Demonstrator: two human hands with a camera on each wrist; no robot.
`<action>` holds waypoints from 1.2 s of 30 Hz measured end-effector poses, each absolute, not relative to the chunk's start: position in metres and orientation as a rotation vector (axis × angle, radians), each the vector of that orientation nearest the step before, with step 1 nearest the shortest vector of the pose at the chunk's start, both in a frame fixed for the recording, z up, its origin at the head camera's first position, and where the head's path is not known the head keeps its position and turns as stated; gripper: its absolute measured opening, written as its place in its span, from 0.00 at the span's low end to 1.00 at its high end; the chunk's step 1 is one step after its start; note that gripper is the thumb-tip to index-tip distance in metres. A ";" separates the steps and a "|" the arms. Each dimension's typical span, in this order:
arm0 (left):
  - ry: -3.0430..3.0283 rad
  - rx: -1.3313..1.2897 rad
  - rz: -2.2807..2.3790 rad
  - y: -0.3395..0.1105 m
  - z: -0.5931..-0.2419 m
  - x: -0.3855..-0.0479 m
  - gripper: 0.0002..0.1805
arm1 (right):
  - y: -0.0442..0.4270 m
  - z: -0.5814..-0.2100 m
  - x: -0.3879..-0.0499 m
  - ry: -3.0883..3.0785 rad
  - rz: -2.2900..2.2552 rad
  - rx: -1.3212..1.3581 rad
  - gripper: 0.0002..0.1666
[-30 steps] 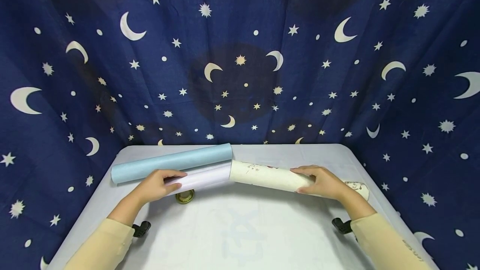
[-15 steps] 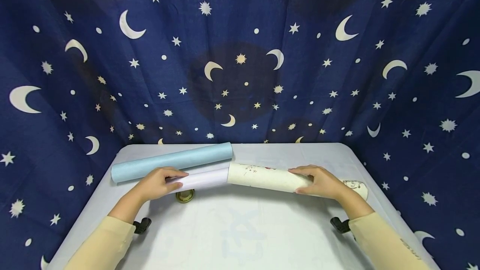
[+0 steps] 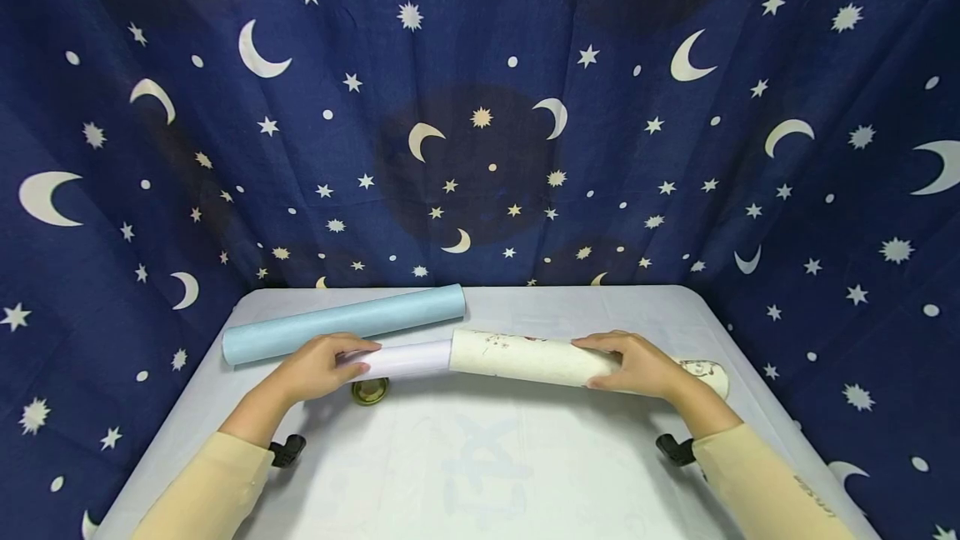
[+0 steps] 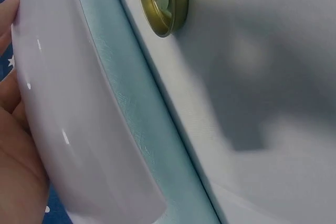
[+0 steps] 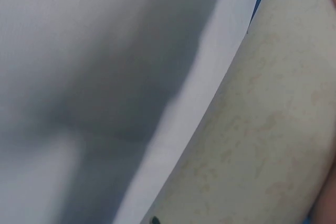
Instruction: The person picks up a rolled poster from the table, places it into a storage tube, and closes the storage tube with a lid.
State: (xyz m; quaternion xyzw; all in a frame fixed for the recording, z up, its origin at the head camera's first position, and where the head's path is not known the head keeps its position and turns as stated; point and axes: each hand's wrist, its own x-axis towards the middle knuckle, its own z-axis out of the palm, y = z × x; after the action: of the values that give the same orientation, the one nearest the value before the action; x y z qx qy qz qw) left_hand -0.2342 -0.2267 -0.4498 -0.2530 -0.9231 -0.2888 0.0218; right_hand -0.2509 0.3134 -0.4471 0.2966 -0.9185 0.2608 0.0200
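Note:
My left hand (image 3: 318, 369) holds a glossy pale lavender roll (image 3: 412, 360), with fingers over the top and thumb on the near side. My right hand (image 3: 637, 365) grips a thicker cream roll (image 3: 525, 358) printed with flowers. At the middle of the head view the lavender roll's right end meets the cream roll's left end and appears to go inside it; the join itself is hidden. Up close, the left wrist view has the lavender roll (image 4: 79, 108) against my fingers, and the right wrist view has the cream roll (image 5: 262, 114) filling its right side.
Behind the lavender roll a light blue roll (image 3: 352, 321) lies slanted on the white-covered table (image 3: 480, 457). A gold ring-shaped thing (image 3: 370, 391) is near my left hand. A dark blue curtain (image 3: 480, 40) with moons and stars surrounds the table's back and sides.
The cream roll and my right hand have shifted slightly left. Less of the lavender roll shows between my left hand and the cream roll. The blue roll stays put.

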 end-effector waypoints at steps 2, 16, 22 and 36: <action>-2.862 -0.797 -0.889 -0.226 -0.449 -0.234 0.19 | 0.313 -0.447 -0.250 -2.850 0.819 0.918 0.38; -2.833 -0.802 -0.852 -0.219 -0.449 -0.234 0.19 | 0.306 -0.444 -0.248 -2.890 0.853 0.900 0.38; -2.836 -0.789 -0.850 -0.215 -0.451 -0.235 0.19 | 0.305 -0.445 -0.248 -2.880 0.853 0.912 0.38; -2.809 -0.813 -0.865 -0.204 -0.451 -0.237 0.19 | 0.301 -0.443 -0.247 -2.898 0.856 0.900 0.38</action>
State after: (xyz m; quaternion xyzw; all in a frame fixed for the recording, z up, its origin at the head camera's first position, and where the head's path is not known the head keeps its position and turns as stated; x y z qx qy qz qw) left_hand -0.2374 -0.2040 -0.4510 -0.2664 -0.9201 -0.2834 0.0461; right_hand -0.2473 0.3010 -0.4429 0.2855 -0.9191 0.2714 -0.0058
